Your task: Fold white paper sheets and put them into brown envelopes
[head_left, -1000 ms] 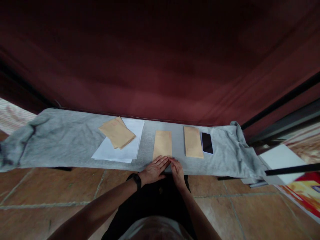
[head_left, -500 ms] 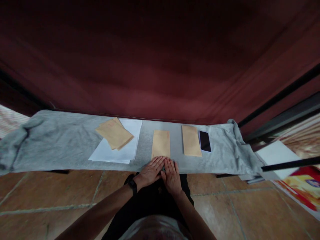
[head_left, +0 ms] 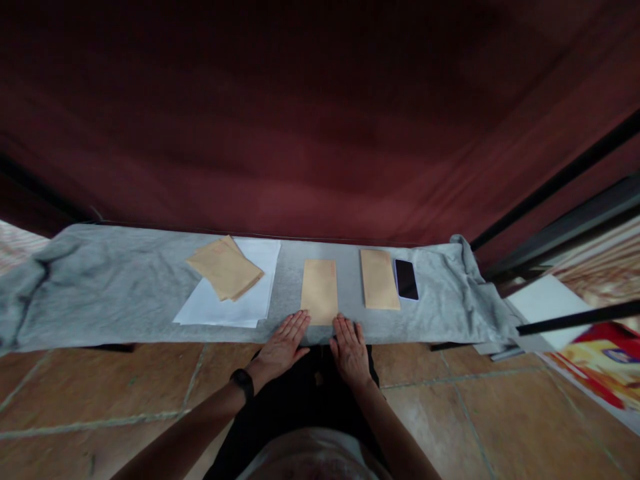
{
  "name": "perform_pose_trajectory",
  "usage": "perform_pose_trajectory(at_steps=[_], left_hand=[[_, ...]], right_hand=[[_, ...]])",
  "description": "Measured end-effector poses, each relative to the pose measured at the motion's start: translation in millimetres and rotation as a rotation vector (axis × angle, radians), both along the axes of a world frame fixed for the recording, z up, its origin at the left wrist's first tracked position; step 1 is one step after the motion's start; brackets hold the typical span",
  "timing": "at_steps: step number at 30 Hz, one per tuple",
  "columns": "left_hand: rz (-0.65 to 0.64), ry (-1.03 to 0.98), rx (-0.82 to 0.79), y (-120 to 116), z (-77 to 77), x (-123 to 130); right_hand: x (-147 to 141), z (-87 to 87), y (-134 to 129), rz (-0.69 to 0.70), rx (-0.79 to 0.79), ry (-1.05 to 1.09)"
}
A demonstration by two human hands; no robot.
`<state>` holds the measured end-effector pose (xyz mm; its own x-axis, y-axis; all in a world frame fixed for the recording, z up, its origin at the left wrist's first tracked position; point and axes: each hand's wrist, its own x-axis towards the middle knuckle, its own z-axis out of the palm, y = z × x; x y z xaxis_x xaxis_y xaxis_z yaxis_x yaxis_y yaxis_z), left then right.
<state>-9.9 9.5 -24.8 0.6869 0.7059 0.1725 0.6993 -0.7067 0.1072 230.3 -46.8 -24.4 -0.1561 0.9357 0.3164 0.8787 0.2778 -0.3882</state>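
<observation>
A brown paper envelope (head_left: 319,290) with small red print near its top right lies upright in front of me on the grey cloth. At its lower left corner, my left hand (head_left: 285,341) rests flat, fingers stretched out. My right hand (head_left: 349,347) lies at the lower right corner with its fingers extended and the thumb tucked alongside. Neither hand grips anything. To the right lies another brown envelope (head_left: 380,280), or a small stack of them. On the left, several brown envelopes (head_left: 226,268) sit fanned on top of white paper sheets (head_left: 200,310).
A dark-screened phone (head_left: 407,280) lies beside the right envelope. The grey cloth (head_left: 120,287) covers a narrow bench, bunched at both ends. A dark red surface (head_left: 300,167) rises behind it. White boards and a red-yellow package (head_left: 610,357) are at the lower right, by a black bar (head_left: 575,319).
My hands have moved apart from the middle of the envelope's lower edge to its two lower corners. That lower edge now shows between them.
</observation>
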Motion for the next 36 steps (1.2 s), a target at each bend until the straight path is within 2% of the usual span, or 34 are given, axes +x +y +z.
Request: perform_pose_trajectory(at_steps=[5,11,16,23,31,36], left_hand=[[-0.001,-0.028,0.014,-2,4.1,0],[0.007,-0.016,0.059,-2,-3.5,0],[0.007,-0.019,0.079,-2,-6.5,0],[0.021,-0.008,0.097,-3,-1.3,2],[0.025,0.020,0.091,-4,-3.4,1],[0.009,-0.004,0.096,-4,-2.0,0]], right_hand=[[-5,5.8,5,-0.017,0.031,-0.018],[-27,0.1,29,0.080,0.010,-0.109],[-27,-10.8,61,0.020,0.000,-0.190],[-18,-14.9,116,-0.042,-0.042,-0.247],[-17,-6.3,164,-0.093,-0.179,-0.263],[-18,1.7,185,-0.133,-0.230,-0.254]])
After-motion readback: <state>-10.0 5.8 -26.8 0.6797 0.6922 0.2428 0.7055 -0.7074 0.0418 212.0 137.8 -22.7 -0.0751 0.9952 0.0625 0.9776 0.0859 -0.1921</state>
